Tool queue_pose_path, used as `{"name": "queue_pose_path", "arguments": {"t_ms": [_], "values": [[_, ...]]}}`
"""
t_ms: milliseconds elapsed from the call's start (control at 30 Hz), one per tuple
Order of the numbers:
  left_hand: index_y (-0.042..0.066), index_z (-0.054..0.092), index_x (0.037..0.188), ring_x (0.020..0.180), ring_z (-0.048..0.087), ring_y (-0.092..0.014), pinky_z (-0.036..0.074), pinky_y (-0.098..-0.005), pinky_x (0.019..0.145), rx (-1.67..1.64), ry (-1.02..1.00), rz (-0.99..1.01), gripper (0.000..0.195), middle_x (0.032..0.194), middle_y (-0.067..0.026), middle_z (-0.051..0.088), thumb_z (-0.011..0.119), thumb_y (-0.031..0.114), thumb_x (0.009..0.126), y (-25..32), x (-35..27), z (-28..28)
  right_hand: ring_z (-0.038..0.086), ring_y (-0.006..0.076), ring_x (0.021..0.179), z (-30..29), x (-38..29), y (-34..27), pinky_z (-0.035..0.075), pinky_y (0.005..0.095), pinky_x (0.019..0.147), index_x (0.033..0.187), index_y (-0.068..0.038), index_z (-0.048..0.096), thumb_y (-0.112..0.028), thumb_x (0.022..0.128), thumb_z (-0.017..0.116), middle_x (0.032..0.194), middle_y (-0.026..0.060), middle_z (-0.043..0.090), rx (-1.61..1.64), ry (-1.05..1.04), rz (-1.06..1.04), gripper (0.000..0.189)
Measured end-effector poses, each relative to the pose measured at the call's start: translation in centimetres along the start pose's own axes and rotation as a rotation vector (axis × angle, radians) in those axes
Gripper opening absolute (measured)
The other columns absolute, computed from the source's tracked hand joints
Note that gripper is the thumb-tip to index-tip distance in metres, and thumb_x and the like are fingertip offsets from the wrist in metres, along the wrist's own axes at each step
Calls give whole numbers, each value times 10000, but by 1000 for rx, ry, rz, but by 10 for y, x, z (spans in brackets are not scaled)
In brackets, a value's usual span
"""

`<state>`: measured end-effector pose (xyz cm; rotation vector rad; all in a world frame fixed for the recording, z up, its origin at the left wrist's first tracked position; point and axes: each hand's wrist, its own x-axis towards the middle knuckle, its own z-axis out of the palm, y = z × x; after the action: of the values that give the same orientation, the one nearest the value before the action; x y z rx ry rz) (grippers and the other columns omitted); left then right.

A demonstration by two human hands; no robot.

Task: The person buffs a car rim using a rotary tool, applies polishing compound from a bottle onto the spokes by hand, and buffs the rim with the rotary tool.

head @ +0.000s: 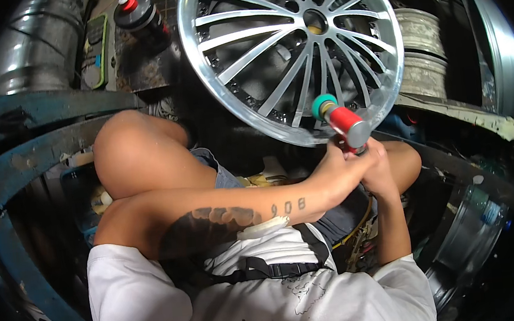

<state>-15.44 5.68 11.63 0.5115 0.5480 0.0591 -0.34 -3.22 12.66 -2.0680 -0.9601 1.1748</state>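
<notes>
A silver multi-spoke alloy wheel rim (296,58) stands tilted in front of me, with dark recesses between its bright spokes. My left hand (342,164) and my right hand (379,166) are together around the lower end of a red air-powered mini sander (346,121), near the rim's lower right edge. The tool's head carries a round green pad (324,106), which overlaps the spokes in view; whether it touches them I cannot tell. The fingers are partly hidden behind the tool and each other.
At the upper left are a dark bottle with a red cap (146,25) and a green-edged case (99,50). Metal rims (421,54) are stacked at the right, and another metal cylinder (40,46) lies at the far left. Blue metal frame bars (40,147) run beside my knee.
</notes>
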Motion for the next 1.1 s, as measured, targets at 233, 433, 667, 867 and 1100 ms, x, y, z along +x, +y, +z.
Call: {"name": "queue_pose_path", "arguments": {"t_ms": [233, 433, 667, 867, 1100], "values": [[113, 518, 1393, 1168, 621, -242, 553, -462, 953, -76, 103, -123, 635, 1314, -132, 583, 603, 599, 993, 5, -2, -18, 655, 136, 845, 6, 23, -17, 540, 318, 811, 1169, 8, 687, -96, 844, 747, 906, 69, 720, -230, -140, -26, 346], [41, 529, 1391, 1098, 665, -234, 573, -445, 933, -131, 136, -132, 665, 1220, -129, 634, 612, 568, 993, -2, -7, -20, 702, 208, 766, 10, 25, -12, 537, 342, 731, 1006, -2, 672, -113, 813, 779, 824, 141, 692, -332, -193, -120, 247], [23, 544, 1363, 1130, 650, -231, 557, -457, 960, -207, 100, -117, 657, 1218, -127, 627, 676, 522, 957, -4, -6, -25, 686, 268, 636, 12, 22, -13, 524, 364, 638, 964, -13, 638, -131, 784, 818, 710, 153, 643, -415, -103, -235, 281], [25, 514, 1372, 1178, 629, -260, 484, -475, 1067, -308, 98, -134, 657, 1251, -156, 609, 701, 481, 938, -7, -7, -22, 673, 306, 616, 12, 22, -22, 518, 362, 618, 955, -2, 643, -157, 760, 825, 712, 174, 639, -413, -99, -219, 308], [17, 462, 1390, 1273, 580, -281, 426, -492, 1132, -535, 48, -97, 697, 1328, -178, 557, 721, 472, 928, -17, -8, -22, 667, 340, 587, 5, 30, -38, 517, 386, 582, 969, -20, 668, -207, 742, 804, 676, 196, 634, -588, -210, -207, 324]]}}
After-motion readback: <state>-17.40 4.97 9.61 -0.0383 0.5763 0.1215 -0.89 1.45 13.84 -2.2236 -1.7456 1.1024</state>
